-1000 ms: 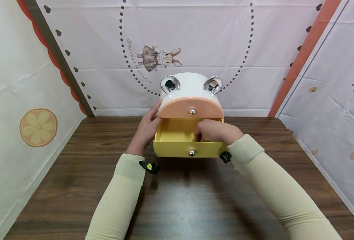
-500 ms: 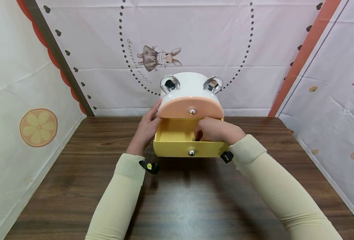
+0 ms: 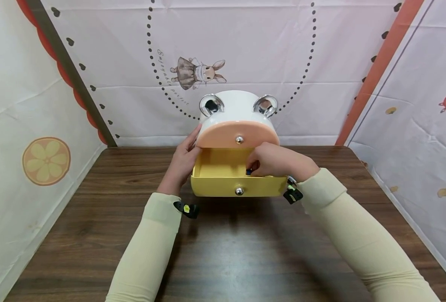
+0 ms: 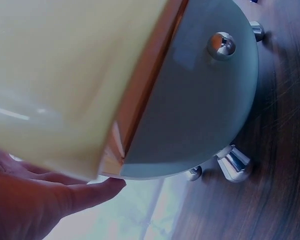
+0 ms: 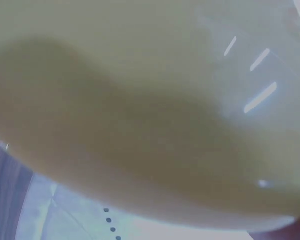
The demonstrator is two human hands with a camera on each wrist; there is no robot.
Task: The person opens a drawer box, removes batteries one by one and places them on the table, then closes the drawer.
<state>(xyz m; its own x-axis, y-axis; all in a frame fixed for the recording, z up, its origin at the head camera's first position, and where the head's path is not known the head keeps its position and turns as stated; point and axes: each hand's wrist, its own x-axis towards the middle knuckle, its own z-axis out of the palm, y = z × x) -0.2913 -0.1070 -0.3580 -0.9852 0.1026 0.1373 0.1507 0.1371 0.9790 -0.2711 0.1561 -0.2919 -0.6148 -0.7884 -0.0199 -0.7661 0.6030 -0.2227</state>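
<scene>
A rounded drawer cabinet with a white top (image 3: pixel 238 100) and shiny eye-like rings stands at the back of the table. Its peach drawer (image 3: pixel 220 134) is closed, while the yellow drawer (image 3: pixel 215 186) below is pulled out. My left hand (image 3: pixel 182 162) rests along the cabinet's left side, fingers fairly straight and thumb near the front edge. Inside the yellow drawer, on its right, my right hand (image 3: pixel 273 160) pinches a small dark blue thing (image 3: pixel 249 172), mostly hidden by the fingers. The right wrist view is filled by the blurred yellow drawer front, without the fingers.
A grey-green lower front (image 4: pixel 195 100) with a round knob (image 4: pixel 222 46) and metal feet (image 4: pixel 234 163) shows in the left wrist view. Brown wood table (image 3: pixel 223 251) lies in front. Printed cloth (image 3: pixel 264 46) hangs behind and at both sides.
My right hand has risen a little and its wrist has shifted right; the blue thing at its fingertips now shows. My left hand stays on the cabinet. The head view has shifted slightly.
</scene>
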